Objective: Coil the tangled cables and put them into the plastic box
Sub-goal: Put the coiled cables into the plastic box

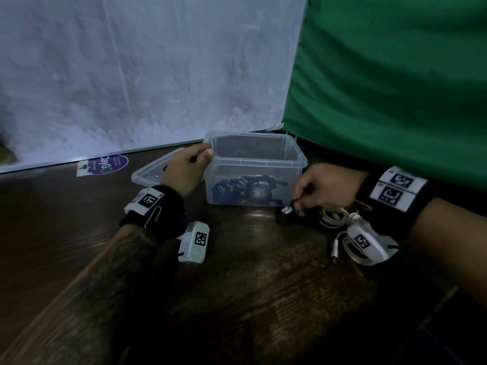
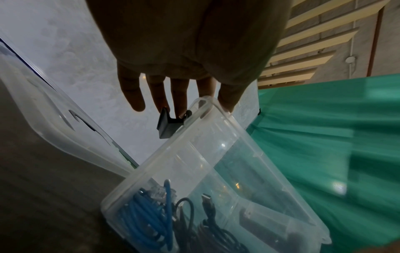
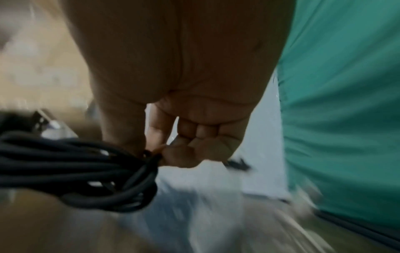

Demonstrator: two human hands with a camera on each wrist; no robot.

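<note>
The clear plastic box (image 1: 295, 162) stands open on the dark wooden table (image 1: 250, 280). A coiled blue cable (image 2: 147, 219) and black cables (image 1: 254, 189) lie inside. My left hand (image 1: 188, 168) holds the box's near-left corner, thumb on the rim (image 2: 201, 104); a small black clip (image 2: 167, 125) hangs at its fingers. My right hand (image 1: 315, 192), just right of the box and low over the table, pinches a coiled black cable (image 3: 75, 167) between thumb and curled fingers. A white cable (image 1: 333, 217) lies coiled on the table under my right wrist.
The box's clear lid (image 1: 147, 175) lies to the left of the box. A white backdrop (image 1: 131, 75) and a green cloth (image 1: 395, 75) stand close behind. A round sticker (image 1: 106, 164) is on the table at the back left.
</note>
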